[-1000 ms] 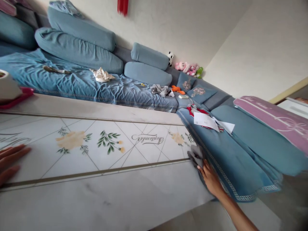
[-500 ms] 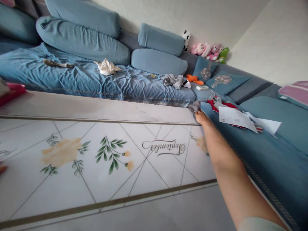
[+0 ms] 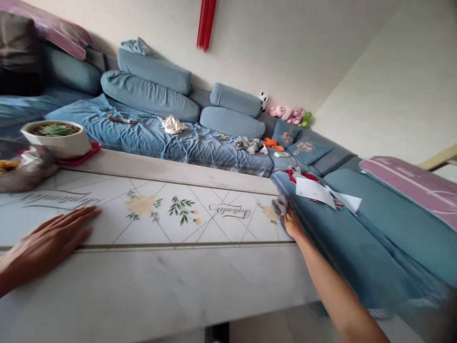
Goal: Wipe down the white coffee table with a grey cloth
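A long white marble-look table point(image 3: 171, 286) stretches across the view. Along its middle lies a white runner point(image 3: 200, 228) printed with flowers and the word "September". At the table's right end my right hand point(image 3: 292, 225) is closed on a grey cloth point(image 3: 280, 205), which touches the runner's edge beside a yellow flower print. My left hand point(image 3: 57, 243) lies flat, palm down, on the left part of the runner, its fingers stretched out and holding nothing.
On the table's left stand a white pot with a succulent point(image 3: 57, 138) on a pink tray point(image 3: 93, 150) and a bowl of small items point(image 3: 21, 171). A blue sofa point(image 3: 150, 147) runs behind and to the right, bearing cushions, clothes, papers point(image 3: 314, 190) and plush toys point(image 3: 289, 113).
My right hand and the cloth have moved from the table's far right corner nearer along its right end. The view has drawn back, and my left hand and the plant now show.
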`<state>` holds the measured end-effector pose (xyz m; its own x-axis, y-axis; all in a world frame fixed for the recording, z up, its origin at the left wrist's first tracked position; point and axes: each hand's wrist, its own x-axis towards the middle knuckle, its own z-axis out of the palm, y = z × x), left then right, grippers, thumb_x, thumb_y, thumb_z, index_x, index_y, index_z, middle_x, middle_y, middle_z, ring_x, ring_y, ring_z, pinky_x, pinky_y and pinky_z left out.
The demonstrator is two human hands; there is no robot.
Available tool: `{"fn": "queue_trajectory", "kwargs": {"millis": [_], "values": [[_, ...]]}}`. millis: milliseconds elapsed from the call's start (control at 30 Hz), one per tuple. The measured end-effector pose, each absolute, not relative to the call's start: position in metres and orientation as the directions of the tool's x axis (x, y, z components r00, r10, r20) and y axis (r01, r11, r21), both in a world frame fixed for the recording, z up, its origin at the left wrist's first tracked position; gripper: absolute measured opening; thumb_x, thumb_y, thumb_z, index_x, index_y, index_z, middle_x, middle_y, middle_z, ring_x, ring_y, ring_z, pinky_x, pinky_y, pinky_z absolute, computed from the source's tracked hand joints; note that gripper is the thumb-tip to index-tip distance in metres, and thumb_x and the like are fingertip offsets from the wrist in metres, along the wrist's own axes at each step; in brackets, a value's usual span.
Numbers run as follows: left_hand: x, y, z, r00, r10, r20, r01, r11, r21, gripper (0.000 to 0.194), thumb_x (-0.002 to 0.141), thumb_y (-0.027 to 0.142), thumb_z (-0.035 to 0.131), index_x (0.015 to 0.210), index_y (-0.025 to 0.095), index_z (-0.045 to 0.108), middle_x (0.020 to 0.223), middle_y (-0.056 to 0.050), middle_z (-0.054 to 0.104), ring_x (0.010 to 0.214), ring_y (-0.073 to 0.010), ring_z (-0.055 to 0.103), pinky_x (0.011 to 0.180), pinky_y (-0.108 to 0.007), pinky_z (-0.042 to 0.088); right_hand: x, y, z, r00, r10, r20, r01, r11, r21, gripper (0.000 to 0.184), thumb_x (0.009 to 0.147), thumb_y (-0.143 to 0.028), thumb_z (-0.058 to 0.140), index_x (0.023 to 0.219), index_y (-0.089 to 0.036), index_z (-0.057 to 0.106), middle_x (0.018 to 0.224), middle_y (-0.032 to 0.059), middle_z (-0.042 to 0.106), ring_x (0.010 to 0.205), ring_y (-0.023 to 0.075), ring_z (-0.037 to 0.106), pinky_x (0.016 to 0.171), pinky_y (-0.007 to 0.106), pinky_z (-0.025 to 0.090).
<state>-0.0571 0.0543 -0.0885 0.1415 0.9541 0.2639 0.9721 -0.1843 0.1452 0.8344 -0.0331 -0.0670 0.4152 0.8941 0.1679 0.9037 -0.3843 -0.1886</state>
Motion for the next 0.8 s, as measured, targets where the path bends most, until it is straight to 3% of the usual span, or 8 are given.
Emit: {"fn": "queue_trajectory", "kwargs": {"millis": [100,233,333,433,567,667,733,800], "values": [[-0.053,0.057,-0.092,0.272,0.914,0.302,0.920,-0.340,0.198,0.102,0.103,0.086,0.004,0.163,0.033,0.067,0.170,0.015,0.060,0.160,-0.0118,0.055,0.130,-0.033,0.036,0.800,-0.137,-0.071,0.453,0.876,0.163,0.888,-0.428,-0.169,0.060,0.115,-0.042,0.035,0.153,-0.012,0.070,0.166,0.0246,0.063,0.166,0.0406,0.049,0.139,0.058,0.039],[-0.046,0.050,-0.087,0.313,0.839,0.444,0.923,-0.380,0.067,0.079,0.115,0.057,0.013,0.153,0.022,0.073,0.158,0.006,0.075,0.154,-0.0115,0.061,0.131,-0.036,0.038,0.755,-0.227,-0.069,0.523,0.843,0.128,0.851,-0.505,-0.145,0.065,0.112,-0.050,0.033,0.150,-0.015,0.072,0.167,0.0242,0.062,0.168,0.0430,0.046,0.138,0.059,0.040],[-0.033,0.035,-0.074,0.480,0.741,0.470,0.859,-0.506,-0.080,0.065,0.113,0.033,0.023,0.148,0.011,0.073,0.155,-0.003,0.077,0.153,-0.0170,0.064,0.137,-0.048,0.034,0.724,-0.243,-0.060,0.558,0.824,0.098,0.826,-0.542,-0.155,0.062,0.111,-0.045,0.036,0.153,-0.017,0.071,0.171,0.0229,0.059,0.168,0.0432,0.045,0.136,0.065,0.039],[-0.011,0.010,-0.060,0.589,0.688,0.424,0.781,-0.620,-0.079,0.058,0.105,0.026,0.040,0.150,0.012,0.073,0.166,-0.012,0.069,0.158,-0.0233,0.061,0.140,-0.052,0.032,0.681,-0.225,-0.053,0.531,0.844,0.081,0.837,-0.506,-0.208,0.059,0.110,-0.041,0.041,0.156,-0.015,0.069,0.172,0.0246,0.057,0.167,0.0463,0.045,0.135,0.072,0.035],[0.026,-0.031,-0.049,0.559,0.728,0.398,0.770,-0.634,0.078,0.056,0.103,0.035,0.048,0.151,0.027,0.076,0.169,-0.007,0.066,0.161,-0.0254,0.060,0.141,-0.050,0.037,0.571,-0.177,-0.061,0.316,0.941,0.120,0.914,-0.268,-0.303,0.053,0.110,-0.031,0.049,0.157,-0.016,0.068,0.176,0.0211,0.054,0.171,0.0460,0.038,0.138,0.068,0.029],[0.052,-0.057,-0.043,0.573,0.725,0.383,0.723,-0.667,0.180,0.057,0.106,0.041,0.049,0.157,0.032,0.073,0.173,-0.004,0.064,0.166,-0.0251,0.055,0.142,-0.048,0.036,0.445,-0.138,-0.077,0.099,0.981,0.164,0.931,-0.033,-0.362,0.052,0.111,-0.034,0.057,0.160,-0.020,0.067,0.180,0.0169,0.050,0.172,0.0449,0.037,0.139,0.070,0.026],[0.069,-0.069,-0.042,0.572,0.731,0.372,0.712,-0.667,0.217,0.057,0.109,0.044,0.049,0.161,0.032,0.070,0.174,-0.005,0.062,0.167,-0.0254,0.053,0.141,-0.046,0.038,0.353,-0.119,-0.085,-0.049,0.981,0.186,0.903,0.124,-0.412,0.059,0.110,-0.037,0.059,0.166,-0.019,0.062,0.185,0.0165,0.042,0.173,0.0445,0.035,0.140,0.071,0.023],[0.086,-0.077,-0.043,0.564,0.742,0.363,0.716,-0.658,0.233,0.057,0.112,0.046,0.050,0.165,0.033,0.067,0.174,-0.006,0.063,0.166,-0.0264,0.054,0.138,-0.045,0.042,0.269,-0.109,-0.087,-0.186,0.966,0.178,0.845,0.249,-0.472,0.073,0.108,-0.037,0.054,0.178,-0.018,0.046,0.190,0.0124,0.029,0.177,0.0438,0.024,0.142,0.072,0.015]]}}
